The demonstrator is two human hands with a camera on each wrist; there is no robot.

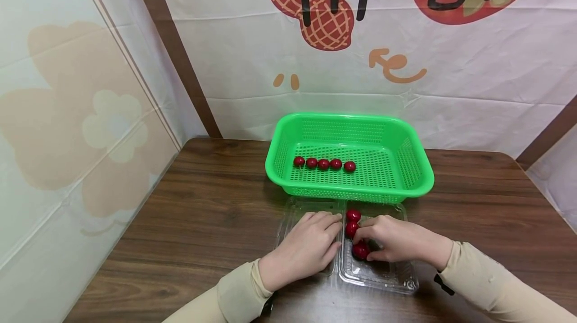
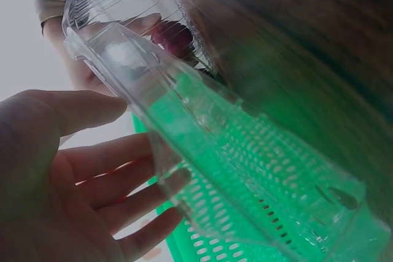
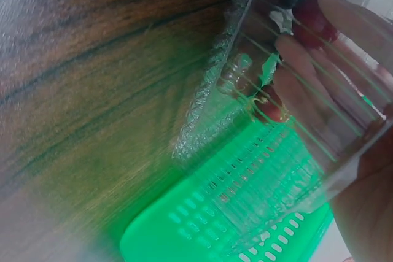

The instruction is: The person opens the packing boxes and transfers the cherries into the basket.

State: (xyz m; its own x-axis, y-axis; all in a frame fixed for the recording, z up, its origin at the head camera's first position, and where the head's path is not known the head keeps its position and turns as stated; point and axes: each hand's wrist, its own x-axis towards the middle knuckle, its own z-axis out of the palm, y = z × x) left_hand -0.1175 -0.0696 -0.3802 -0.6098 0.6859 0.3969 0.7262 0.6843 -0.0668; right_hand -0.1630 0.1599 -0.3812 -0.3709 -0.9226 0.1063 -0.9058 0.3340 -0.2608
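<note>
A clear plastic clamshell box (image 1: 378,277) lies unfolded on the table, its two halves side by side. My right hand (image 1: 398,240) reaches into the right half and pinches a red cherry (image 1: 360,251) between thumb and fingers, low near the box floor. Behind that one, two more cherries (image 1: 353,215) sit in a line along the half's left side. Over the left half (image 1: 311,205), my left hand (image 1: 308,248) rests with fingers extended near the hinge. In the left wrist view its fingers (image 2: 116,179) look fairly straight against the clear plastic wall.
Just behind the box stands a green plastic basket (image 1: 351,193) with several cherries (image 1: 323,164) in a row on its floor. The brown wooden table (image 1: 194,223) extends to both sides. A printed cloth (image 1: 234,62) hangs behind it.
</note>
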